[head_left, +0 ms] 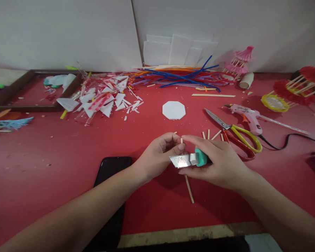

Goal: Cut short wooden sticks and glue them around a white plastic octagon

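My right hand is closed around a utility knife with a green part near its metal blade, which points left. Close beside it, my left hand is closed on a thin wooden stick, pinched between thumb and fingers. The right index fingertip is at the top of that stick. A longer wooden stick shows below the hands; whether it is part of the pinched one I cannot tell. Short cut stick pieces lie just beyond the right hand. A white octagonal piece rests flat ahead of both hands.
Scissors and a pink glue gun lie to the right. Coloured pipe cleaners and white scraps fill the back. A phone lies under my left forearm. Red and pink craft models stand at the back right.
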Demonstrator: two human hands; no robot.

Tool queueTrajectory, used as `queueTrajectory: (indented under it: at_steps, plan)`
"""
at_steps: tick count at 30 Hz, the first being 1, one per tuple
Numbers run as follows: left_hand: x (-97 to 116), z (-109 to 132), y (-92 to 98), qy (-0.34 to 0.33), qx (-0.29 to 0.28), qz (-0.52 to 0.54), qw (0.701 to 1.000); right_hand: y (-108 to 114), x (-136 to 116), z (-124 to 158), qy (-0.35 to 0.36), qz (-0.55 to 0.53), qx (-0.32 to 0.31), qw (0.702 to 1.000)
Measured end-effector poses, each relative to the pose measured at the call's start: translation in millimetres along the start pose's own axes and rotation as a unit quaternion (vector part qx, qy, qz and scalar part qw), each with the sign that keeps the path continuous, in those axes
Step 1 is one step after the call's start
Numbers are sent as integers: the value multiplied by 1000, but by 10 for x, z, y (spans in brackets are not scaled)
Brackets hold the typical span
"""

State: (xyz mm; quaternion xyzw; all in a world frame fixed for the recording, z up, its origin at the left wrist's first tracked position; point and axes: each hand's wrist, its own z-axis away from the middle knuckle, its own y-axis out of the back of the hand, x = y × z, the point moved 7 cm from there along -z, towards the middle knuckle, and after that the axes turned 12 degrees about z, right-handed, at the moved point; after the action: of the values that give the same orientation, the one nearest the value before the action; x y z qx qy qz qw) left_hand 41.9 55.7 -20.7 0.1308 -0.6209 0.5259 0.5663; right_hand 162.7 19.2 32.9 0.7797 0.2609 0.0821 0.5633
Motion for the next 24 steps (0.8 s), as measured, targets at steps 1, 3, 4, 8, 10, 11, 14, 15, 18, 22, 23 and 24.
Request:
queueTrajectory:
  at_steps: [1, 3, 4, 8, 10, 11, 14, 15, 18, 22, 23, 24]
  plan:
    - [-10, -7, -1, 5, -1, 2, 1000, -10, -4, -1, -2, 5, -9, 1000]
    - [-23, -21, -5, 7, -3, -6, 1000, -7, 10, -5, -10, 7, -23, 1000]
    - [-21, -26, 1, 1, 1, -14, 1000, 6, 38, -7, -19, 6, -29, 999]
    - [36, -4, 70, -39, 48, -148, 987, 80, 389, 15, -131, 54, -63, 988]
    - [100, 29, 41, -77, 39, -288, 954, 102, 637, 59, -204, 111, -92, 968]
    - [133, 50, 1, -104, 22, -354, 929, 90, 744, 85, -230, 136, -117, 956]
    - [204, 120, -112, -191, -16, -501, 844, -16, 921, 146, -250, 169, -208, 930]
    - [219, 138, -124, -214, -10, -543, 812, -48, 939, 158, -246, 169, -230, 926]
    - [244, 157, -76, -240, 48, -638, 730, -61, 927, 167, -245, 156, -239, 927]
    - [220, 115, 40, -199, 93, -680, 700, 17, 801, 155, -233, 135, -192, 944]
    - [212, 101, 59, -187, 96, -683, 700, 26, 750, 156, -221, 129, -186, 949]
    - [206, 88, 75, -176, 99, -685, 700, 28, 694, 159, -206, 119, -182, 954]
